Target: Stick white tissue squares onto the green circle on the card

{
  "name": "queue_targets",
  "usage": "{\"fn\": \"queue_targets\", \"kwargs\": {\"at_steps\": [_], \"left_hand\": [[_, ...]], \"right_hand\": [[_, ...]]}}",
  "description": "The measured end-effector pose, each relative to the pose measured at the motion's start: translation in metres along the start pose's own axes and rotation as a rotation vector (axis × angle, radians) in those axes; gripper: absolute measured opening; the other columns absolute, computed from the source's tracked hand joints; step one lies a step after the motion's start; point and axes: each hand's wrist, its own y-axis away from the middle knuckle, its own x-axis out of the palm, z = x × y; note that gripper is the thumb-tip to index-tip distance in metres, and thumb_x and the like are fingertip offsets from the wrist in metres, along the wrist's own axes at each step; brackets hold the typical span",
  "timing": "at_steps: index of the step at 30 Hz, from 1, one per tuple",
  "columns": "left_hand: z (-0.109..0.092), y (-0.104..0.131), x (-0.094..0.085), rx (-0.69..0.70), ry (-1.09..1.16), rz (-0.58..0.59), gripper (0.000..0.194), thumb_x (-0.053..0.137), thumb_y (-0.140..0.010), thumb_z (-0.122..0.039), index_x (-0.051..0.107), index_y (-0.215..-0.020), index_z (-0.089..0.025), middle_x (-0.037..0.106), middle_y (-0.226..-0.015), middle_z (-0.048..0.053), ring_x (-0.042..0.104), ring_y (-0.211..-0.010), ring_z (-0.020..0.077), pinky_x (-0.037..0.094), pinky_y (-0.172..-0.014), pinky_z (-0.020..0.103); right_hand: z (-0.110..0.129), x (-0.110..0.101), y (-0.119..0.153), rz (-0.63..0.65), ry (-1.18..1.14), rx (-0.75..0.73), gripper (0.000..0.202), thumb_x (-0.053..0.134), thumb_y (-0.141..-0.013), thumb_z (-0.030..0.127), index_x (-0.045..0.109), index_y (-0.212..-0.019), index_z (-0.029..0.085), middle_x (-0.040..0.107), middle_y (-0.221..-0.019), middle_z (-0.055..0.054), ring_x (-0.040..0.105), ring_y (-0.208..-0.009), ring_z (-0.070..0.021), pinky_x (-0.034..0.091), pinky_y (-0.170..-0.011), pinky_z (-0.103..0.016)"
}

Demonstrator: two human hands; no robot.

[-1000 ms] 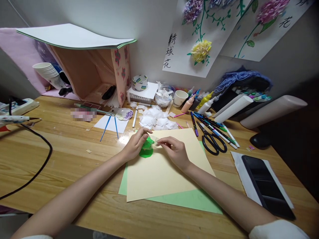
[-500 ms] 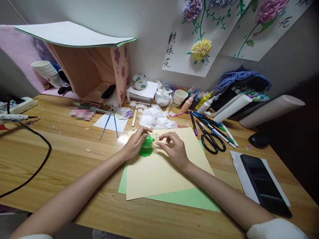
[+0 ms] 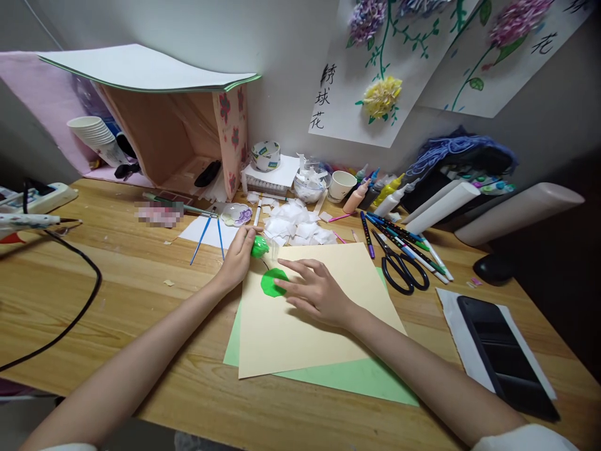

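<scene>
At the upper left of the cream paper (image 3: 323,351), my left hand (image 3: 236,258) is closed on a shiny green lump (image 3: 260,247) with a clear plastic part on its right side. It may be a bag or a wrapped piece; I cannot tell. A flat, bright green round piece (image 3: 271,285) with uneven edges lies on the cream paper just below. My right hand (image 3: 315,291) is spread out, palm down, over the paper. One of its fingertips reaches the right edge of the green round piece. Nothing shows between its fingers.
Black scissors (image 3: 398,266) and several pens (image 3: 408,244) lie to the right, beyond them a dark phone (image 3: 507,357). Torn white paper (image 3: 298,222) and paint bottles (image 3: 357,197) stand behind. A black cable (image 3: 91,294) curves across the left side.
My left hand has lifted the green lump up and left, off the round piece. My right hand has opened from a pinch and moved down and left to the round piece.
</scene>
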Motion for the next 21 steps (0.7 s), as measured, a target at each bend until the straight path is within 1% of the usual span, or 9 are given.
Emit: {"fn": "queue_targets", "kwargs": {"at_steps": [2, 4, 7, 10, 12, 14, 17, 19, 21], "left_hand": [[0.005, -0.0024, -0.001, -0.035, -0.006, -0.036, 0.035, 0.031, -0.093, -0.046, 0.054, -0.097, -0.019, 0.058, -0.097, 0.004, 0.053, -0.095, 0.0151, 0.04, -0.088, 0.026], [0.0082, -0.0036, -0.0005, -0.076, -0.003, -0.053, 0.037, 0.032, -0.092, -0.047, 0.056, -0.094, -0.019, 0.058, -0.095, 0.004, 0.053, -0.093, 0.0152, 0.041, -0.087, 0.026], [0.01, -0.0043, 0.0008, -0.119, 0.026, -0.079, 0.038, 0.035, -0.09, -0.049, 0.057, -0.091, -0.019, 0.06, -0.09, 0.004, 0.054, -0.086, 0.015, 0.044, -0.081, 0.026], [0.0105, -0.0051, 0.0009, -0.14, 0.052, -0.108, 0.038, 0.035, -0.09, -0.049, 0.058, -0.09, -0.019, 0.061, -0.088, 0.004, 0.054, -0.082, 0.0149, 0.045, -0.076, 0.026], [0.0108, -0.0057, 0.0004, -0.145, 0.054, -0.127, 0.037, 0.035, -0.09, -0.048, 0.058, -0.09, -0.018, 0.061, -0.089, 0.004, 0.054, -0.082, 0.0151, 0.045, -0.076, 0.026], [0.0111, -0.0062, 0.0, -0.148, 0.049, -0.136, 0.037, 0.035, -0.09, -0.048, 0.058, -0.089, -0.018, 0.06, -0.088, 0.004, 0.054, -0.083, 0.0153, 0.044, -0.076, 0.026], [0.0115, -0.0065, 0.0002, -0.149, 0.045, -0.13, 0.039, 0.035, -0.089, -0.05, 0.057, -0.089, -0.018, 0.059, -0.086, 0.004, 0.053, -0.081, 0.0149, 0.043, -0.075, 0.026], [0.012, -0.0067, 0.0007, -0.15, 0.048, -0.123, 0.04, 0.034, -0.088, -0.052, 0.056, -0.089, -0.019, 0.058, -0.084, 0.003, 0.052, -0.078, 0.0147, 0.043, -0.073, 0.025], [0.0125, -0.0067, 0.0011, -0.143, 0.049, -0.116, 0.04, 0.034, -0.088, -0.053, 0.056, -0.089, -0.019, 0.058, -0.085, 0.003, 0.052, -0.079, 0.0145, 0.043, -0.074, 0.025]], "right_hand": [[0.0003, 0.0018, 0.0008, 0.054, 0.054, -0.043, 0.035, 0.052, -0.088, 0.04, 0.06, -0.12, 0.028, 0.038, -0.146, -0.004, 0.036, -0.126, -0.026, 0.031, -0.106, -0.046], [-0.0001, 0.0037, 0.0013, 0.065, 0.082, -0.043, 0.035, 0.051, -0.088, 0.04, 0.06, -0.12, 0.028, 0.037, -0.146, -0.005, 0.032, -0.13, -0.0266, 0.027, -0.108, -0.049], [-0.0002, 0.005, 0.0022, 0.054, 0.094, -0.034, 0.031, 0.05, -0.09, 0.036, 0.061, -0.118, 0.028, 0.042, -0.143, -0.004, 0.033, -0.13, -0.0256, 0.026, -0.109, -0.05], [0.0009, 0.0043, 0.0032, 0.071, 0.104, -0.095, 0.035, 0.048, -0.091, 0.034, 0.056, -0.123, 0.027, 0.043, -0.142, -0.004, 0.035, -0.129, -0.0241, 0.023, -0.111, -0.05], [0.0019, 0.0036, 0.0032, 0.113, 0.106, -0.121, 0.038, 0.047, -0.091, 0.036, 0.052, -0.128, 0.028, 0.042, -0.144, -0.003, 0.034, -0.131, -0.0243, 0.019, -0.112, -0.052], [0.003, 0.0033, 0.0026, 0.149, 0.1, -0.098, 0.038, 0.047, -0.091, 0.038, 0.053, -0.127, 0.029, 0.042, -0.143, -0.002, 0.031, -0.132, -0.0255, 0.017, -0.112, -0.054], [0.0042, 0.0038, 0.0012, 0.155, 0.086, -0.091, 0.035, 0.045, -0.092, 0.036, 0.055, -0.124, 0.028, 0.046, -0.141, -0.002, 0.033, -0.132, -0.0246, 0.016, -0.112, -0.054], [0.0048, 0.0045, 0.0006, 0.149, 0.089, -0.11, 0.039, 0.044, -0.092, 0.035, 0.05, -0.129, 0.026, 0.045, -0.142, -0.003, 0.034, -0.131, -0.0235, 0.015, -0.113, -0.053], [0.0053, 0.0053, 0.0003, 0.144, 0.1, -0.088, 0.042, 0.045, -0.092, 0.035, 0.047, -0.132, 0.025, 0.041, -0.144, -0.004, 0.034, -0.131, -0.0242, 0.016, -0.113, -0.054]]}}
